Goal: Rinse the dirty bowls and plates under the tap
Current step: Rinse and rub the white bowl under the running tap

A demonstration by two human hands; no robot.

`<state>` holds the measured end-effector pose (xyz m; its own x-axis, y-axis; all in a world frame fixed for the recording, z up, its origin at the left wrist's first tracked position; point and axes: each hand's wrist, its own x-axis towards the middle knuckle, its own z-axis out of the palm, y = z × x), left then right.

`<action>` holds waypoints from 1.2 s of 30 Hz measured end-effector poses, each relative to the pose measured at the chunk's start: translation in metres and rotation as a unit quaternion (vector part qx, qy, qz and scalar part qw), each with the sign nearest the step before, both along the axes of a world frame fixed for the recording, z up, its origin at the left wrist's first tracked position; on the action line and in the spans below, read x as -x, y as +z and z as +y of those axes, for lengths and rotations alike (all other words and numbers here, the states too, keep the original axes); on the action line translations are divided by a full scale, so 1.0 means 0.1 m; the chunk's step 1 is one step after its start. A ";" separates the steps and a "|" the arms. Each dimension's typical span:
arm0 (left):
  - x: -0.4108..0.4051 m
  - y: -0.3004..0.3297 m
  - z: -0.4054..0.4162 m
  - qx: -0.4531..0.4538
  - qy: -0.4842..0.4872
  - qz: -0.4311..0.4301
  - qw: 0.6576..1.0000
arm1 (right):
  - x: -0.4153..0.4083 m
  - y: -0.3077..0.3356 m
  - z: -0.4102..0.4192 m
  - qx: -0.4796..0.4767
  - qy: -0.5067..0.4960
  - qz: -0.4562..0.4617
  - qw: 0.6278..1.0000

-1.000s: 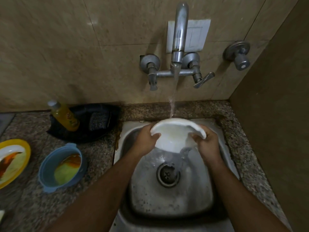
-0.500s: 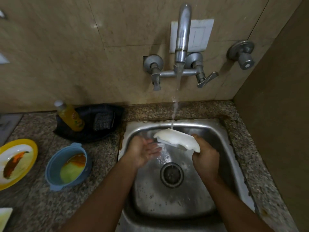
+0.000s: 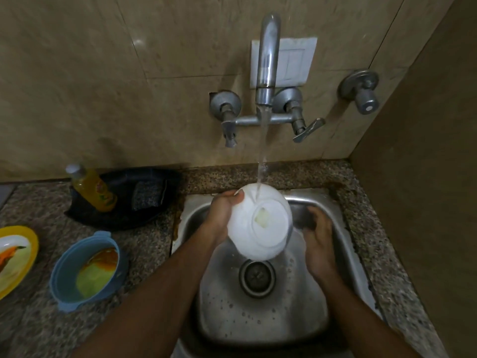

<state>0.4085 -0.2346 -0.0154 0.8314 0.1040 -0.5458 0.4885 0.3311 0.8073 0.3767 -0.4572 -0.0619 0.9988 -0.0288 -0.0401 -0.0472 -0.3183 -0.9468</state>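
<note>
A white bowl (image 3: 260, 228) hangs over the steel sink (image 3: 335, 254), tilted so that its underside faces me. Water from the tap (image 3: 266, 60) runs onto the bowl's upper outer wall. My left hand (image 3: 224, 218) grips the bowl at its left rim, thumb on the outside. My right hand (image 3: 317, 241) is lower right of the bowl inside the sink, fingers loosely curled, holding nothing. A blue bowl (image 3: 67, 267) with yellow and orange residue and a yellow plate (image 3: 28, 239) with orange smears wait on the counter at the left.
A yellow dish-soap bottle (image 3: 94, 188) leans in a black tray (image 3: 121, 215) holding a scrub pad (image 3: 148, 195), behind the blue bowl. The drain (image 3: 256, 279) sits under the white bowl. A separate valve (image 3: 362, 93) sticks out of the wall at right. A side wall closes the right.
The white bowl passed from my right hand to my left and turned its underside up toward me. My right hand let go and dropped to the right in the sink.
</note>
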 end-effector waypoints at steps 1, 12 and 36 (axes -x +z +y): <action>-0.03 0.01 0.00 -0.011 -0.007 -0.010 1.000 | -0.10 0.07 0.07 -0.077 -0.040 0.078 0.993; -0.06 0.20 -0.36 -0.607 -0.121 -0.127 0.775 | -0.32 0.20 0.59 -0.210 -0.284 0.224 0.909; -0.06 -0.08 -0.26 -0.485 -0.093 -0.082 0.865 | -0.24 -0.02 0.54 -0.204 -0.273 0.232 0.911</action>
<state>0.4146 -0.2603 -0.0234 0.9410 0.3035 -0.1496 0.3133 -0.6143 0.7243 0.4006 -0.4031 -0.0640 0.7129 -0.4039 -0.5733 -0.5189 0.2461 -0.8187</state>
